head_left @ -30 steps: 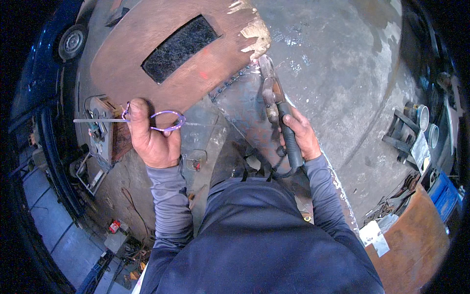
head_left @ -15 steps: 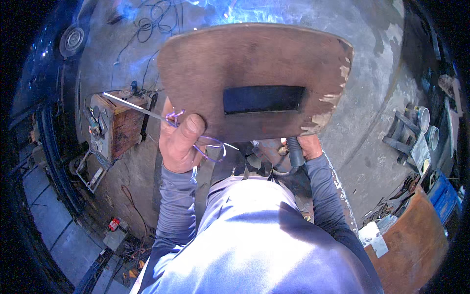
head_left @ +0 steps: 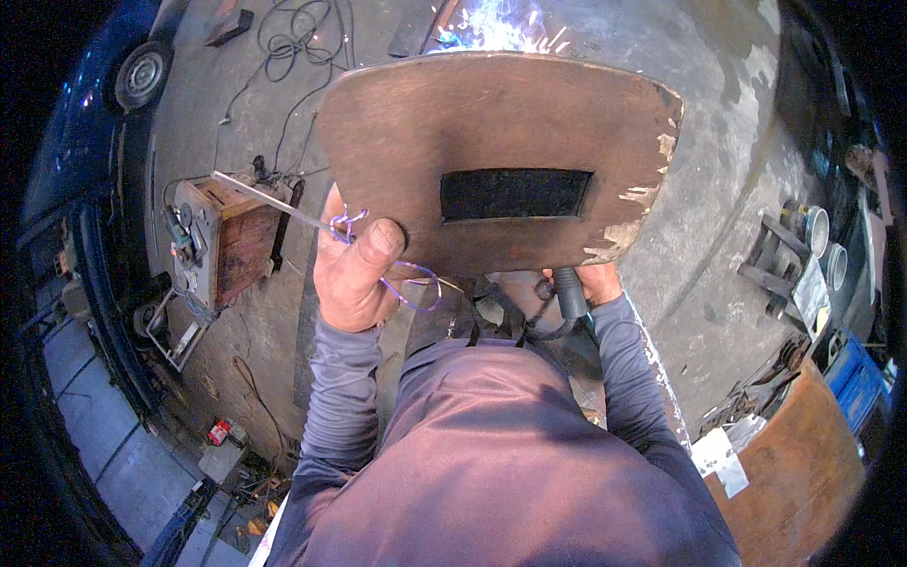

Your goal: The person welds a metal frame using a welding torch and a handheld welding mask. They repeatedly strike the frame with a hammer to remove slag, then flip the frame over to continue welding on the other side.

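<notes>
A brown welding shield [head_left: 397, 123] with a dark rectangular window [head_left: 515, 194] stands in front of me. My left hand [head_left: 354, 283] is closed on its lower left edge, thumb on the near face and fingers hidden behind. A thin pale metal rod [head_left: 269, 197] sticks out leftward from that hand, and a loop of purple and white wire [head_left: 436, 293] hangs by the thumb. Below the shield's lower right edge, my right hand [head_left: 600, 283] is closed beside a dark ribbed welding torch handle [head_left: 569, 295]; its fingers are mostly hidden. A bright welding arc [head_left: 496, 28] throws sparks past the shield's top edge.
At left stands a wooden box-like stand [head_left: 244, 241] with tools on top. Coiled cables [head_left: 288, 47] lie on the concrete floor, near a vehicle wheel [head_left: 142, 76]. To the right are metal cans [head_left: 814, 230] and a rusty sheet [head_left: 803, 463].
The shield and my left hand have shifted slightly right. The blue glare and haze have lessened, and the arc with its sparks shows more distinctly. Both hands keep their holds.
</notes>
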Motion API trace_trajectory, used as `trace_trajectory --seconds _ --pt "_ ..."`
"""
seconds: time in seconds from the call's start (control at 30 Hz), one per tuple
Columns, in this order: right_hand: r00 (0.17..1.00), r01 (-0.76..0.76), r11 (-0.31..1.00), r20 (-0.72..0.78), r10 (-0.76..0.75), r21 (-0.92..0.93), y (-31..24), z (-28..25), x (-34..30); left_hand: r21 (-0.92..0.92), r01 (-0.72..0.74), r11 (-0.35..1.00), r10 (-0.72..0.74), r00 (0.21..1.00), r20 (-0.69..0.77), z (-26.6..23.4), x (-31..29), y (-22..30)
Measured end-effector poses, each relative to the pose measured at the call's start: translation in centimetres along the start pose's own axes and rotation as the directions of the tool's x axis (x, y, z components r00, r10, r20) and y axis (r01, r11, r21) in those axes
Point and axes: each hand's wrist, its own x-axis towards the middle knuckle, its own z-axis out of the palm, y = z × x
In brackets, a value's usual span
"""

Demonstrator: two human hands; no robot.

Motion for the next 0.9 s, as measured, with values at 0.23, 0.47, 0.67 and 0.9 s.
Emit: trace_trajectory --seconds 0.23,0.47,0.67,0.9 --pt "0.993 0.118 0.976 0.027 -0.115 -0.181 -0.1 0.2 -1.7 0.147 0.004 0.989 -0.007 1.000 0.021 -3.2 -1.3 -0.7" --pt "0.780 0.621 0.669 0.405 -0.477 -0.408 -3.3 11.6 -0.5 -0.231 0.408 0.883 -0.409 0.911 0.046 -14.1 -5.6 -2.0" --pt "0.902 0.304 0.930 0.376 -0.212 -0.204 1.0 22.2 3.7 -0.255 0.455 0.853 -0.465 0.885 0.026 -18.6 -9.0 -4.9" --pt "0.906 0.152 0.962 0.420 -0.044 -0.228 6.7 30.3 5.1 -0.346 0.369 0.863 -0.374 0.926 0.055 -21.9 -10.3 -4.0"
